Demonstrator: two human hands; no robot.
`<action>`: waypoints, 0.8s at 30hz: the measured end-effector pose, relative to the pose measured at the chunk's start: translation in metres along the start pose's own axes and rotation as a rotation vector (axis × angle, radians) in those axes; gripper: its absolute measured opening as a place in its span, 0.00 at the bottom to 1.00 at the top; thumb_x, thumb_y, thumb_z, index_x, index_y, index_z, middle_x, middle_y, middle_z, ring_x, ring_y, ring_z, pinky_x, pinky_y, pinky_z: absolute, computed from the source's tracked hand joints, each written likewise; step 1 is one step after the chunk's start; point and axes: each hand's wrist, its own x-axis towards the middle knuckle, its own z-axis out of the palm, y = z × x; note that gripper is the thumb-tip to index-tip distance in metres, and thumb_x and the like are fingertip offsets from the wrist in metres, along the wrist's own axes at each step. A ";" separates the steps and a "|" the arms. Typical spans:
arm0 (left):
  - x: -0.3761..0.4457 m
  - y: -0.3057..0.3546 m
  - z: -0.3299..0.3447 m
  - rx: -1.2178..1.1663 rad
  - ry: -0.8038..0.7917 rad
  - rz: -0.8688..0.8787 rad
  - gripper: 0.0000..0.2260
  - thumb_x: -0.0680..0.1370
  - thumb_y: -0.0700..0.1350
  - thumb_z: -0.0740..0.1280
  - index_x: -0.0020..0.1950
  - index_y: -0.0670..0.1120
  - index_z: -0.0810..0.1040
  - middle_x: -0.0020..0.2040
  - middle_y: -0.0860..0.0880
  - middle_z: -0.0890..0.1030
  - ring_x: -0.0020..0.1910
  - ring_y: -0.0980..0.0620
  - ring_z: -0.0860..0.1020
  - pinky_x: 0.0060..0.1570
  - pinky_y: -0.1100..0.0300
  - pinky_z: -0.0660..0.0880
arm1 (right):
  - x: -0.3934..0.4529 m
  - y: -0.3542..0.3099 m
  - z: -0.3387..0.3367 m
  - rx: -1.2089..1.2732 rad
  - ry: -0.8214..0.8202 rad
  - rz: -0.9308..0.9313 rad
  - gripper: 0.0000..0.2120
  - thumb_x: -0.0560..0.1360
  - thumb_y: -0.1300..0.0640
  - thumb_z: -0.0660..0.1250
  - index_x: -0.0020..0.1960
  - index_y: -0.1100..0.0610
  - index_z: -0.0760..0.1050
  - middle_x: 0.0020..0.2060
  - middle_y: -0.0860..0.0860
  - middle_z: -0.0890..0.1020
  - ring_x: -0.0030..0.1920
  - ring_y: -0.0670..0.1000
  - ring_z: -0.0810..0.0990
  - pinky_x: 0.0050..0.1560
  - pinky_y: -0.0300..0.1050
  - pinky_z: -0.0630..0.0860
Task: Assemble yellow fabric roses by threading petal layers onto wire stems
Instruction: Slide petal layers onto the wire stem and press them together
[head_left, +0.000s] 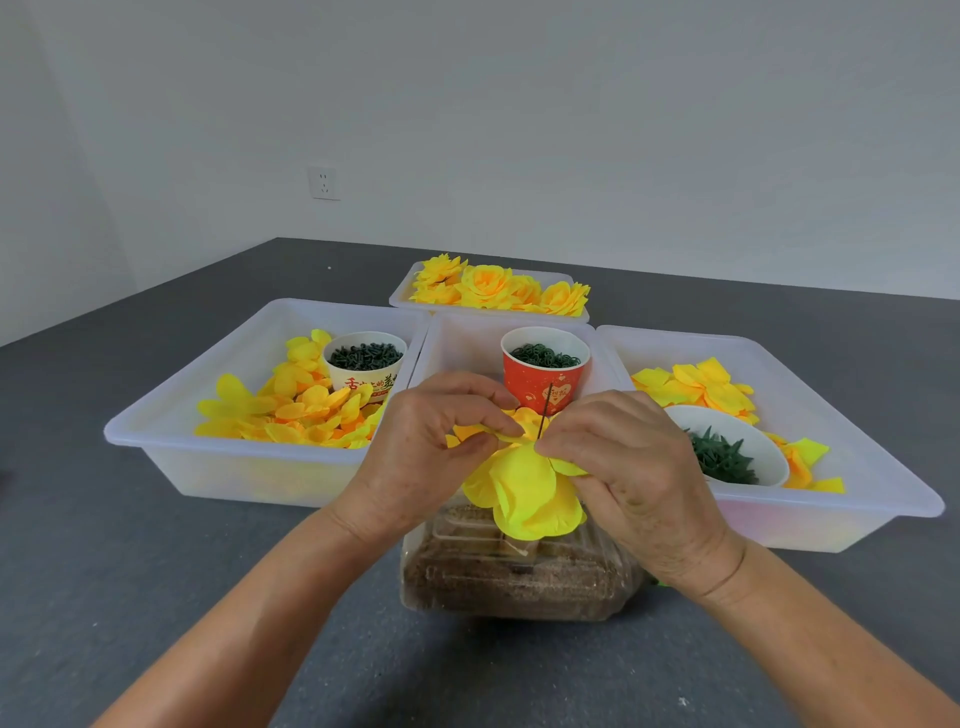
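Taking the clear plastic sand-filled base box (519, 577) as landmark throughout.

Behind the landmark: three translucent white plastic trays. Left tray (156, 431): loose yellow-orange fabric petals (291, 410) and cream paper cup of dark green parts (363, 358). Centre tray (457, 338): red paper cup of dark green rings (545, 366). Right tray (857, 499): flat yellow petal layers (696, 384) and white bowl of green calyx pieces (727, 452). Farther back: fourth tray of finished yellow fabric roses (498, 288).

Directly above the landmark: partly built yellow fabric rose (524, 493), pierced by thin dark wire stem (544, 410). Stem axis near vertical, tip pointing up and away, directly between both hands.

Left hand (431, 447): fingers curled, thumb and forefinger pinching a petal edge left of the stem. Right hand (628, 462): fingers curled, pinching the petal layer right of the stem; fingertips just beside the wire, nearer than the left.

Judgement: next layer to travel straight down along the stem axis; keep hole aligned with tip.
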 end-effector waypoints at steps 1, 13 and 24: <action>0.000 0.000 0.000 0.006 -0.002 0.002 0.16 0.68 0.27 0.71 0.43 0.49 0.83 0.47 0.50 0.81 0.51 0.52 0.80 0.50 0.54 0.76 | 0.001 -0.001 0.000 -0.008 -0.008 -0.004 0.10 0.63 0.73 0.72 0.41 0.62 0.83 0.38 0.55 0.82 0.40 0.58 0.81 0.43 0.48 0.72; 0.000 -0.008 0.005 0.096 0.011 0.045 0.11 0.68 0.28 0.71 0.41 0.42 0.85 0.45 0.54 0.80 0.50 0.49 0.79 0.51 0.61 0.75 | 0.002 -0.004 -0.003 -0.069 -0.004 -0.008 0.11 0.61 0.72 0.74 0.42 0.63 0.82 0.37 0.55 0.82 0.41 0.58 0.81 0.44 0.50 0.70; 0.000 -0.001 -0.005 -0.141 -0.076 -0.176 0.18 0.70 0.31 0.71 0.52 0.53 0.80 0.51 0.54 0.83 0.49 0.60 0.79 0.54 0.58 0.75 | 0.002 -0.003 -0.004 0.043 -0.035 0.050 0.07 0.67 0.68 0.68 0.42 0.62 0.83 0.38 0.53 0.83 0.42 0.58 0.80 0.41 0.52 0.73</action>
